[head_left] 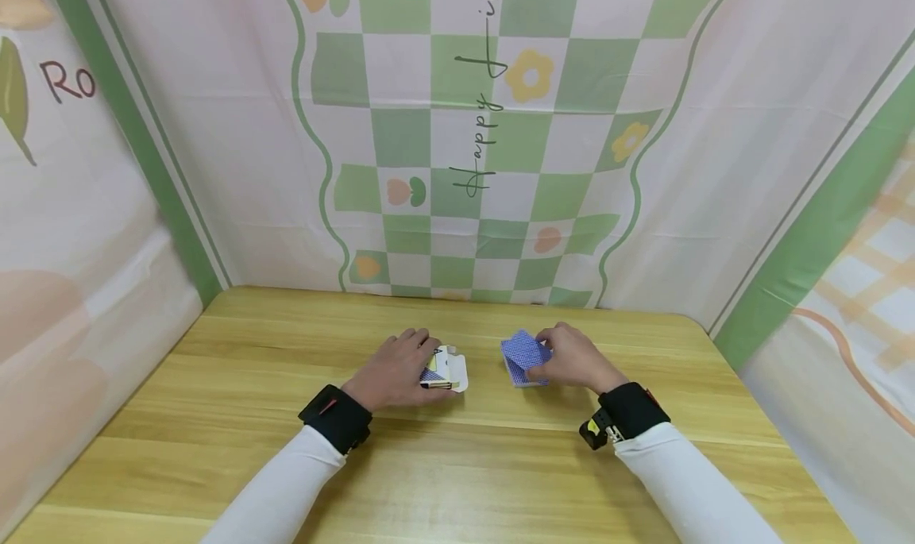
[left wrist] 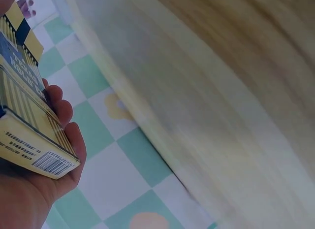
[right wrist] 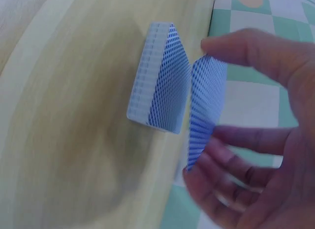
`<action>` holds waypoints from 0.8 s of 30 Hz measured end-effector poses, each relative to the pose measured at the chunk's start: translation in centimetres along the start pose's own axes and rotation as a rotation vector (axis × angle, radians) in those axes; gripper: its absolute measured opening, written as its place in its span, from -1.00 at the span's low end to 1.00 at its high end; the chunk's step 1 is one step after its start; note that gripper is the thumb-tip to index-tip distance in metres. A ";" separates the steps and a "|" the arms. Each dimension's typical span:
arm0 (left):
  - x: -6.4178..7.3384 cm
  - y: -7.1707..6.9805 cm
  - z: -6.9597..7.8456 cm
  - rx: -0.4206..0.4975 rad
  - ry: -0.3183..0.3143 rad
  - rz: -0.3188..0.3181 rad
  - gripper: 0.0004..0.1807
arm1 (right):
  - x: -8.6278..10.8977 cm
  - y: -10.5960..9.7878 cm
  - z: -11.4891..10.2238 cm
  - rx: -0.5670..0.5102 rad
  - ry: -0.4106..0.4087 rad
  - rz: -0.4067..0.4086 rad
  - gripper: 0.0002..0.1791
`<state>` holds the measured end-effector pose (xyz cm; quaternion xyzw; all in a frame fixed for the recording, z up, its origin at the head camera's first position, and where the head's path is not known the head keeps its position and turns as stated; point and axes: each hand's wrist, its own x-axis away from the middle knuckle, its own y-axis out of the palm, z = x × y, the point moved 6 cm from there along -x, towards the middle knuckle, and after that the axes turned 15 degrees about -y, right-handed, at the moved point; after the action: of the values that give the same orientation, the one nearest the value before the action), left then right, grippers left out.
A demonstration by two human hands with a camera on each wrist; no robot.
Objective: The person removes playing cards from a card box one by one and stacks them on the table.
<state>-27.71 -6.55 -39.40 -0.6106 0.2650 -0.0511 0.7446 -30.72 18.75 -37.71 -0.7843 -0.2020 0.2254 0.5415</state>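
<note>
Fingers of my left hand (head_left: pixel 398 375) wrap around a yellow and navy playing-card box (left wrist: pixel 37 103) with a barcode on its end. The head view has the box's white flap (head_left: pixel 458 372) folded open to the right, with some blue pattern beside it. To the right, a squared stack of blue-backed playing cards (right wrist: pixel 147 76) lies on the table. Over this stack my right hand (head_left: pixel 577 360) holds a blue-backed playing card (right wrist: pixel 209 96) by its edges, thumb on one side and fingers on the other. The held card is tilted and apart from most of the stack.
The wooden table (head_left: pixel 457 480) stretches around both hands. Behind it hangs a green and white checked cloth (head_left: pixel 457 234), which meets the table's far edge. Printed cloth also hangs along the left and right sides.
</note>
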 end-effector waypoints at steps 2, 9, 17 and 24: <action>0.0 0.2 -0.3 -0.002 -0.011 -0.004 -0.11 | -0.1 0.2 0.2 -0.009 0.039 0.012 -0.27; 0.0 0.5 -0.9 0.007 -0.051 -0.021 -0.08 | -0.2 0.7 0.3 -0.036 0.168 0.051 -0.26; -0.1 0.3 -1.1 0.028 -0.077 -0.024 -0.09 | -0.3 1.0 -0.1 -0.046 0.280 0.115 -0.49; 0.0 0.4 -1.1 0.044 -0.095 -0.036 -0.09 | -0.5 1.7 -0.3 -0.048 0.312 0.128 -0.50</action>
<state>-28.32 -7.44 -39.94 -0.6006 0.2170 -0.0411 0.7685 -30.82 17.72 -39.14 -0.8338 -0.0704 0.1299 0.5319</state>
